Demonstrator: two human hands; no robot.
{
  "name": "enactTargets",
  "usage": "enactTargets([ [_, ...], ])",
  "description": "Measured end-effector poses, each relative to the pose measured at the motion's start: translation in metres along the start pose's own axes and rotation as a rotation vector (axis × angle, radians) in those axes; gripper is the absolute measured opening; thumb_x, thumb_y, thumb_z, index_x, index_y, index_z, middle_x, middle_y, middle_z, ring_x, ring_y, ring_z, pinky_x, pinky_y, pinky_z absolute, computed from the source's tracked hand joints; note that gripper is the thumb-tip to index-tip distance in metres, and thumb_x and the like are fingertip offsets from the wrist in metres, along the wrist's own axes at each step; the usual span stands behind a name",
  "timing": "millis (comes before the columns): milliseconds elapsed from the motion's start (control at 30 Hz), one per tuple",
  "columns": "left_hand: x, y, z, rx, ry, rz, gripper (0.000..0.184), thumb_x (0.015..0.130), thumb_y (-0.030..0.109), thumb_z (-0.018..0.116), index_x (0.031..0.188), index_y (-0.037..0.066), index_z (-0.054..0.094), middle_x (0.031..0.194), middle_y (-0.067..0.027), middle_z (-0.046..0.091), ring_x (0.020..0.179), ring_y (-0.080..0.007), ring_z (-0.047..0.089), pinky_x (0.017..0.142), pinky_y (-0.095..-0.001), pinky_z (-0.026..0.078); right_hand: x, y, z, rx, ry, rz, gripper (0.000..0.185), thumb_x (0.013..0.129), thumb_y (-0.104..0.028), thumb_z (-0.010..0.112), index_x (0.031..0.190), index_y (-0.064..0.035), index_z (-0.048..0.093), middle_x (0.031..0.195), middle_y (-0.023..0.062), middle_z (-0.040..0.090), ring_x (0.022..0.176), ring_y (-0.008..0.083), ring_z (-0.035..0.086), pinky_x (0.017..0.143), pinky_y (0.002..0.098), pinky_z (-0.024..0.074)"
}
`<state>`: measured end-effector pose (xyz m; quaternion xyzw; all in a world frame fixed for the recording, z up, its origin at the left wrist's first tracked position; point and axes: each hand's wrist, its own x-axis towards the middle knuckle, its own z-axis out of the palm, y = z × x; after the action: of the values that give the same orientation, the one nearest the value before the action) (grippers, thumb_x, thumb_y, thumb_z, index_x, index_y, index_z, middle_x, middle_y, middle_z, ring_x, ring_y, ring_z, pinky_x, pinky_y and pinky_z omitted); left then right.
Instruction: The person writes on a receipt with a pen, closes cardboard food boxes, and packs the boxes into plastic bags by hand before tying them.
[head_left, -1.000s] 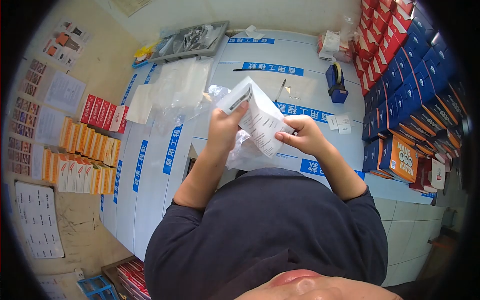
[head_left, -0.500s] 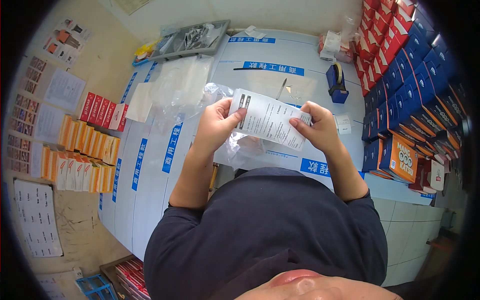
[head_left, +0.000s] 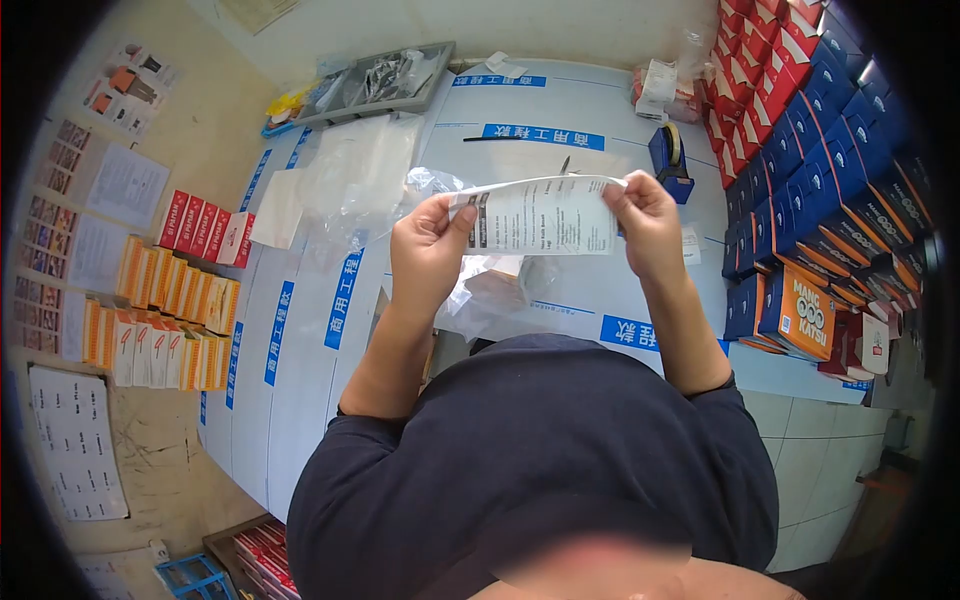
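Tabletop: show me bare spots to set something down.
Bare: the tabletop between yellow boxes and dark shirt; farther back, between white scraps and tape dispenser. Crowded: around the paper slip, with clear plastic, and right, with stacked blue boxes.

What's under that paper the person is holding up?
Poking out around the paper are clear plastic at the bottom and a dark, pointed tip at the top, with the table beneath. The paper covers the rest, so I can't tell what's hidden.

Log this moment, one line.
left hand: grips white printed paper slip, left end | right hand: grips its right end | nearby: crumpled clear plastic, blue tape dispenser
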<state>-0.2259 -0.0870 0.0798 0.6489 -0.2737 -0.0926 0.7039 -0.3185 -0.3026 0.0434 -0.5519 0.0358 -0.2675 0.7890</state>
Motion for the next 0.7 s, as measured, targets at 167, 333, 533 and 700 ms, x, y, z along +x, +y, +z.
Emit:
enactTargets([
  [167,0.000,0.004,0.005,0.034,0.012,0.036,0.017,0.088,0.010,0.056,0.094,-0.006,0.059,0.077,-0.0071,0.064,0.067,-0.0046,0.055,0.059,-0.0182,0.043,-0.004,0.002,0.001,-0.568,0.189,-0.500,0.013,0.086,-0.013,0.060,0.084,-0.0019,0.055,0.067,0.0033,0.059,0.059,0.0039,0.048,0.052,0.0179,0.0382],
  [333,0.008,-0.009,0.001,0.027,0.063,0.043,0.019,0.089,0.014,0.054,0.094,-0.004,0.058,0.075,-0.0051,0.064,0.065,-0.0035,0.054,0.057,-0.0181,0.042,-0.010,-0.010,0.011,-0.528,0.123,-0.262,0.009,0.083,-0.005,0.062,0.090,-0.0001,0.057,0.073,0.0070,0.062,0.064,0.0061,0.057,0.055,0.0194,0.0446],
  [533,0.019,0.007,-0.025,0.162,0.140,0.081,0.018,0.091,0.016,0.052,0.091,0.000,0.057,0.071,-0.0019,0.062,0.061,-0.0026,0.052,0.052,-0.0177,0.040,-0.013,0.004,-0.004,-0.272,-0.303,0.070,0.012,0.083,0.000,0.058,0.094,0.0030,0.058,0.079,0.0074,0.063,0.067,0.0105,0.061,0.062,0.0232,0.0519],
  [700,0.033,0.026,-0.037,0.577,-0.036,0.208,0.015,0.089,0.017,0.053,0.090,0.002,0.059,0.059,-0.0049,0.057,0.054,-0.0052,0.051,0.047,-0.0238,0.039,0.002,-0.034,0.001,-0.551,-0.099,-0.373,0.028,0.084,-0.015,0.060,0.109,-0.0038,0.057,0.082,0.0051,0.063,0.072,0.0154,0.059,0.067,0.0267,0.0476],
])
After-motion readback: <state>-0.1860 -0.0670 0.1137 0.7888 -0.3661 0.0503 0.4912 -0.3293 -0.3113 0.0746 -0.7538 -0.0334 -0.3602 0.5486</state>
